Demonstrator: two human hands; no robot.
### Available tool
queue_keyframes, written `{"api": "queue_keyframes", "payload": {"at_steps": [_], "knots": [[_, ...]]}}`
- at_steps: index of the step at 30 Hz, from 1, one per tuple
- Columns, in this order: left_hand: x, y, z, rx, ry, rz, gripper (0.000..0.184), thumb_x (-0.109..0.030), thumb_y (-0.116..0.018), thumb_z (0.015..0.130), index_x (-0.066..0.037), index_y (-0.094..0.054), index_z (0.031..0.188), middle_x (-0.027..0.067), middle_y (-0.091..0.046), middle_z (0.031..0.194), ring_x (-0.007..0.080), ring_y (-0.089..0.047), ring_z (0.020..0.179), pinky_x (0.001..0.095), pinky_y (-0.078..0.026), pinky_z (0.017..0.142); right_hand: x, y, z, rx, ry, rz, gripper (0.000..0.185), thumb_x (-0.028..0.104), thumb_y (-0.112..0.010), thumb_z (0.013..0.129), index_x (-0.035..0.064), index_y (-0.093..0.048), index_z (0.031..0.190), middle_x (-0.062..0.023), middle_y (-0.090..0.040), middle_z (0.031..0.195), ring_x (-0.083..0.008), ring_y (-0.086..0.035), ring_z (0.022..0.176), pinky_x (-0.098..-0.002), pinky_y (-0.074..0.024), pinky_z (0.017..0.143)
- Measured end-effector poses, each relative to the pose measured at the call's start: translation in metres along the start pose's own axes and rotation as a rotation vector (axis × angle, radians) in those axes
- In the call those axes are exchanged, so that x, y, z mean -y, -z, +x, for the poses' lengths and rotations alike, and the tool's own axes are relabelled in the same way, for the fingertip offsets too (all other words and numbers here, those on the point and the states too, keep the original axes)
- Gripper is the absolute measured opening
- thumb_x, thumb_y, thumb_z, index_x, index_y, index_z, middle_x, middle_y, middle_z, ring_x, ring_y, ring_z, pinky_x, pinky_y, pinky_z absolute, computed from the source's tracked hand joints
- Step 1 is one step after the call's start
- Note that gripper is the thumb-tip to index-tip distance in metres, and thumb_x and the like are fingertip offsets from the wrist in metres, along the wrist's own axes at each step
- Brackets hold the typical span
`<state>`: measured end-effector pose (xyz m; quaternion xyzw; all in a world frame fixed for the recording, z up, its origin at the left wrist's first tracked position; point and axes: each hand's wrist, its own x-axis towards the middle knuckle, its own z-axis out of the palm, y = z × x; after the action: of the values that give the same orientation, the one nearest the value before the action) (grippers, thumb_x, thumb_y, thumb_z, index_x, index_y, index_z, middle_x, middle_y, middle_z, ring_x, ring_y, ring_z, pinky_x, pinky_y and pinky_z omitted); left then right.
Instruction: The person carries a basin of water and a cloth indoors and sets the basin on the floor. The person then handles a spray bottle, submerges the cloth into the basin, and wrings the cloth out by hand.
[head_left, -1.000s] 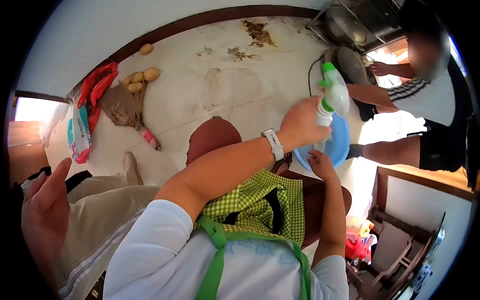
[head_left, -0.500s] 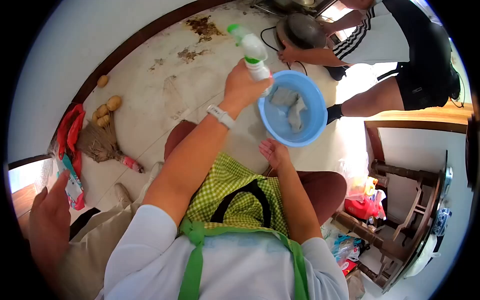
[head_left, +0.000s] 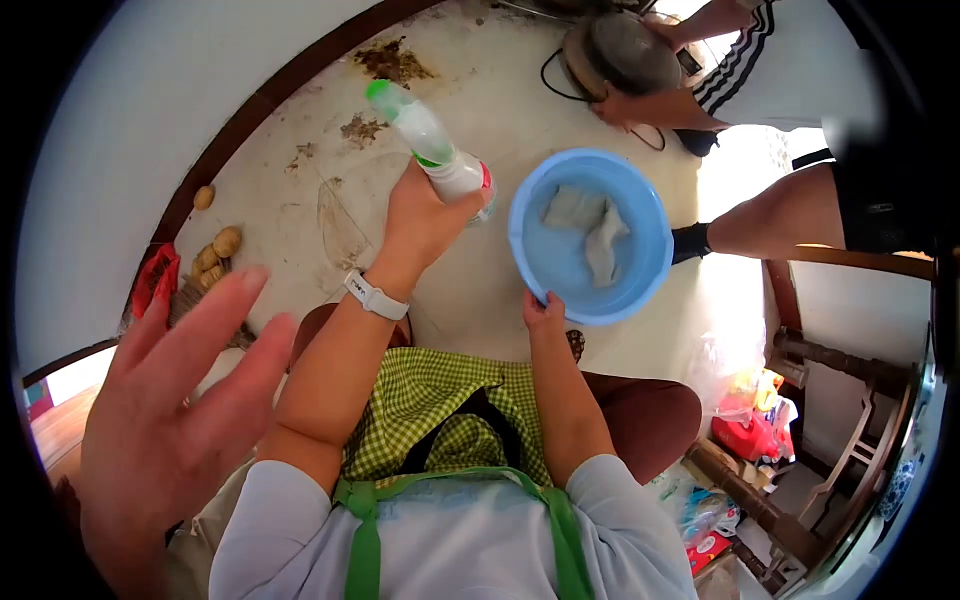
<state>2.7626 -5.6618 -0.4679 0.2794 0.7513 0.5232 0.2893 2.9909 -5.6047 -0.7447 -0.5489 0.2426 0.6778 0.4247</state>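
Note:
My left hand, a white watch on its wrist, is wrapped round a white spray bottle with a green-and-clear spray head, tilted to the upper left above the floor. To its right, a light blue basin stands on the floor. My right hand pinches the basin's near rim at the lower left. Two wet greyish cloths lie inside the basin, one crossing the other's edge. A gap separates the bottle from the basin.
Another person's spread hand looms at left. At upper right, a second person's hands hold a round dark appliance. Potatoes and a red bag lie left; a wooden rack and bags stand lower right.
My left hand has carried the spray bottle left, away from the basin. My right hand has closed on the basin's rim. The other person's hand at left has risen and come nearer.

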Motion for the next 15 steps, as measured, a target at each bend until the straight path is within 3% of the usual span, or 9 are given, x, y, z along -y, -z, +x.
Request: {"api": "queue_keyframes", "payload": {"at_steps": [5,9,11,14,15], "knots": [[0.003,-0.002,-0.007,0.117,-0.105,-0.004,0.056,-0.023,-0.071,0.071,0.003,-0.045,0.113,0.0148,-0.055,0.104,0.021,-0.057,0.093,0.032,-0.044,0.083,0.003,0.01,-0.01,0.011,0.079,-0.146,0.031,0.012,-0.037,0.089,-0.0017,-0.037,0.117,-0.0174,-0.043,0.117,-0.0305,-0.048,0.103,-0.0436,-0.0471,0.085],[-0.025,0.051,-0.026,0.089,-0.342,0.048,0.047,-0.025,-0.062,0.074,-0.003,-0.048,0.114,0.0085,-0.053,0.11,0.0187,-0.047,0.104,0.0318,-0.036,0.092,0.021,0.026,-0.009,0.021,0.126,-0.219,0.037,0.01,-0.042,0.087,-0.0022,-0.033,0.121,-0.0179,-0.04,0.116,-0.0302,-0.047,0.101,-0.0427,-0.0472,0.084],[-0.043,0.063,-0.024,0.143,-0.544,0.355,0.044,-0.026,-0.058,0.076,-0.006,-0.049,0.115,0.0054,-0.051,0.113,0.0176,-0.042,0.109,0.0317,-0.032,0.096,0.029,0.025,-0.019,-0.018,0.141,-0.224,0.037,0.009,-0.043,0.086,-0.0016,-0.034,0.12,-0.0178,-0.041,0.115,-0.0295,-0.048,0.099,-0.0427,-0.0478,0.083],[-0.087,0.063,-0.021,0.482,-1.038,1.475,0.04,-0.027,-0.051,0.079,-0.011,-0.051,0.116,0.0007,-0.049,0.117,0.0159,-0.035,0.118,0.0315,-0.026,0.102,0.046,0.033,-0.006,-0.097,0.163,-0.284,0.031,0.009,-0.044,0.085,-0.0004,-0.038,0.114,-0.0157,-0.046,0.11,-0.0276,-0.05,0.096,-0.0421,-0.0496,0.078],[-0.099,0.062,-0.02,0.633,-1.157,1.661,0.039,-0.027,-0.049,0.08,-0.012,-0.052,0.116,-0.0009,-0.049,0.119,0.0153,-0.033,0.12,0.0315,-0.024,0.104,0.049,0.036,-0.003,-0.141,0.172,-0.342,0.025,0.009,-0.044,0.085,0.0004,-0.043,0.109,-0.0137,-0.051,0.105,-0.0264,-0.052,0.094,-0.0416,-0.0508,0.076]]}}
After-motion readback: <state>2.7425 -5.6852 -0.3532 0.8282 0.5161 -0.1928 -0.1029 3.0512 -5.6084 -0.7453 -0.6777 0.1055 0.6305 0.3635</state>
